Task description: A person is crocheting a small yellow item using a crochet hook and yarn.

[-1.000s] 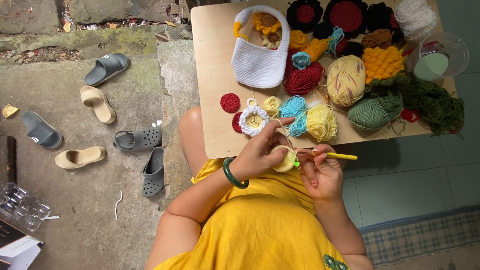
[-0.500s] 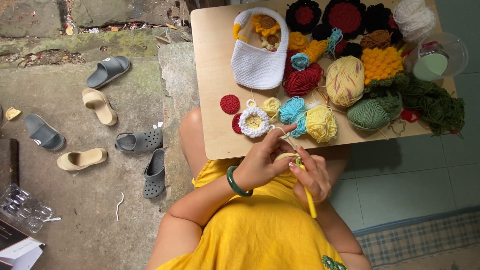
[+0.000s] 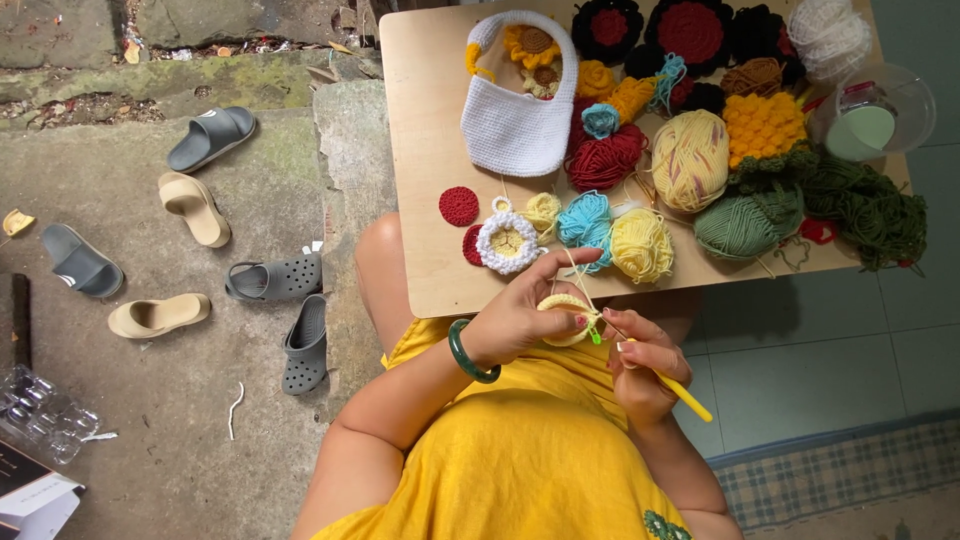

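left hand (image 3: 520,320), centre frame, pinches a small round pale-yellow crochet piece (image 3: 566,318) below the light wooden board (image 3: 425,150). right hand (image 3: 638,368) grips a yellow-handled crochet hook (image 3: 684,394). mid-stitch, i judge; the next move calls for catching the thin yarn strand (image 3: 578,280).

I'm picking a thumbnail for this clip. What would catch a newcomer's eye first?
The heap of bright yarn balls and crocheted flowers on the wooden table, beside a white crocheted bag. Just below, the left hand pinches a small yellow crochet piece while the right hand works a yellow hook. Sandals lie scattered on the concrete at left.
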